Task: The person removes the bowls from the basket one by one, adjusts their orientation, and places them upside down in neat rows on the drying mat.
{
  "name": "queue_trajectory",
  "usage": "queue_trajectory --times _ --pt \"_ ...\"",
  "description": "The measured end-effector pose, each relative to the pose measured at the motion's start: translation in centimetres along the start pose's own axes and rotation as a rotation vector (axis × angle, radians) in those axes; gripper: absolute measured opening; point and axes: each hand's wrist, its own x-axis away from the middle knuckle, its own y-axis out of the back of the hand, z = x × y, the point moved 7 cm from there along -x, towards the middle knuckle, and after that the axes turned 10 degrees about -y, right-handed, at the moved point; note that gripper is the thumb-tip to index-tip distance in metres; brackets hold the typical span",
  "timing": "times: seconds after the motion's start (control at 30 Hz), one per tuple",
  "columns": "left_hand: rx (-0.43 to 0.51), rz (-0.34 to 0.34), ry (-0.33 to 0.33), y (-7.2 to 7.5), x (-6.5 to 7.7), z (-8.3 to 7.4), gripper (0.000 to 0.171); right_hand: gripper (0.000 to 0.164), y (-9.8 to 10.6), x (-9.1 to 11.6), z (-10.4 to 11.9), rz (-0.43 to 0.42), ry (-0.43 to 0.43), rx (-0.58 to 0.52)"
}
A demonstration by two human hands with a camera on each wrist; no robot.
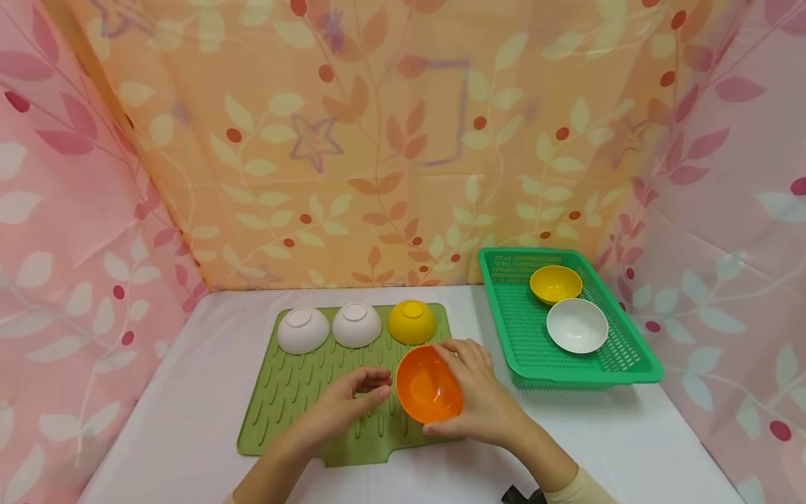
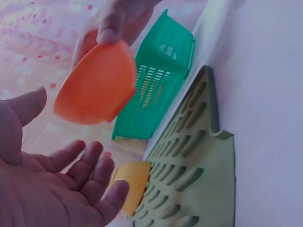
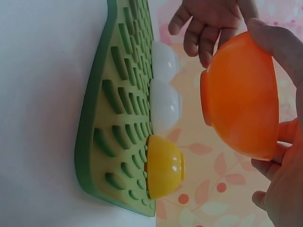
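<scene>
An orange bowl [image 1: 428,386] is held above the green drying mat by my right hand [image 1: 481,395], its thumb and fingers gripping the rim. In the head view the bowl's inside faces up toward me. My left hand [image 1: 349,402] is just left of the bowl, fingers loosely bent and apart from it; the left wrist view shows that palm with nothing in it. Along the mat's [image 1: 296,406] far edge sit two white bowls [image 1: 303,330] and a yellow bowl [image 1: 412,323], all upside down. The orange bowl hangs nearer to me than the yellow one.
At the right stands a green basket [image 1: 519,336] holding an upright yellow bowl [image 1: 556,284] and a white bowl [image 1: 577,326]. A white cloth [image 1: 182,420] covers the table. Patterned curtains [image 1: 378,140] enclose the back and sides. A small black object [image 1: 522,495] shows at the bottom edge.
</scene>
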Motion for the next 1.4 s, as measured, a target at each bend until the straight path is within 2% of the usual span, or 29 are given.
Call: queue_trajectory --times 0.2,0.4,0.83,1.0,1.2,1.3,1.4 --pt "0.097 0.067 0.044 -1.1 0.4 0.2 0.059 0.116 0.2 0.1 0.4 -0.033 0.017 -0.015" --pt "0.182 0.122 0.043 -2.0 0.4 0.1 0.056 0.117 0.2 0.3 0.8 -0.037 0.035 -0.030" --pt "0.316 0.117 0.057 -2.4 0.3 0.7 0.048 0.118 -0.3 0.1 1.2 -0.048 0.084 -0.010" --pt "0.367 0.086 0.076 -2.5 0.2 0.7 0.049 0.118 -0.4 0.0 1.2 -0.058 0.095 -0.008" --pt "0.388 0.011 0.081 -2.3 0.2 1.0 0.049 0.122 -0.7 -0.1 1.2 -0.031 0.092 -0.029" --pt "0.363 -0.045 0.084 -2.0 0.2 1.0 0.050 0.122 -0.4 -0.2 1.2 0.001 0.089 -0.069" --pt "0.273 -0.101 0.057 -1.4 0.0 0.8 0.053 0.117 0.3 -0.4 0.7 0.034 0.038 -0.141"
